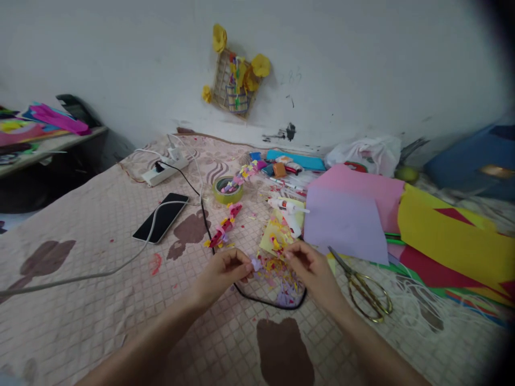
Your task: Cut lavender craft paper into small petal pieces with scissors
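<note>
We kept our two hands apart above the cloth [100, 225]. Our left hand [225, 268] pinched a small purple paper piece [256, 264] at its fingertips, near the paper scraps [277, 268]. Our right hand [310, 268] had thumb and finger close together by the scraps, and we could not tell whether it gripped anything. A black cord [261, 304] curved around their near side; a glue gun [284, 206] lay beyond, and scissors [362, 284] lay to the right
</note>
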`<move>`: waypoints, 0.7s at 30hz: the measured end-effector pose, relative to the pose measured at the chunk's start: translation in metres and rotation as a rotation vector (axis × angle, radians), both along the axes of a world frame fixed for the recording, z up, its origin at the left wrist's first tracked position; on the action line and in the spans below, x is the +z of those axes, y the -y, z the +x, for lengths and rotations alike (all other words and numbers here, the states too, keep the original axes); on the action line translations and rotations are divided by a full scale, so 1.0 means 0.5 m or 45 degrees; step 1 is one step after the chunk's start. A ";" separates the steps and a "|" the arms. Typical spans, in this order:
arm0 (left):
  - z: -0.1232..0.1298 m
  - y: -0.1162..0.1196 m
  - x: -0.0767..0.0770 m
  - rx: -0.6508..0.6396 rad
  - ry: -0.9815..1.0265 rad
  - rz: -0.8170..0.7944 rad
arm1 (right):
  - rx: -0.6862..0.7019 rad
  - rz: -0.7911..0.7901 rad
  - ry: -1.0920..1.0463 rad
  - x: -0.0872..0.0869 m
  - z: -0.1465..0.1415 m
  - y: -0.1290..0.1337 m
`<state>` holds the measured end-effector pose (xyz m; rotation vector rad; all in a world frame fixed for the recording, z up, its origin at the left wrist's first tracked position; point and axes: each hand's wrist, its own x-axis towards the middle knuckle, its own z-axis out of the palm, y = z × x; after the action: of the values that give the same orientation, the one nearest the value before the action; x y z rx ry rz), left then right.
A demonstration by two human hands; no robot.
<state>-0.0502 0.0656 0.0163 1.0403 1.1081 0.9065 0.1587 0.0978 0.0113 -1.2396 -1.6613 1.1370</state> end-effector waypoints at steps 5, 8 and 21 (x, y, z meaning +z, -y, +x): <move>-0.012 0.011 0.003 -0.016 -0.041 -0.003 | -0.228 0.232 0.295 -0.008 0.063 -0.059; -0.028 0.015 0.013 0.028 -0.058 0.039 | -0.232 0.275 0.378 -0.005 0.078 -0.094; -0.156 -0.044 0.049 0.443 -0.325 0.226 | -0.146 0.486 0.695 -0.042 0.061 -0.166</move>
<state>-0.1282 0.0876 0.0408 1.1506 1.4734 1.1884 0.1891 0.1810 -0.0098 -1.4408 -2.0474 0.3899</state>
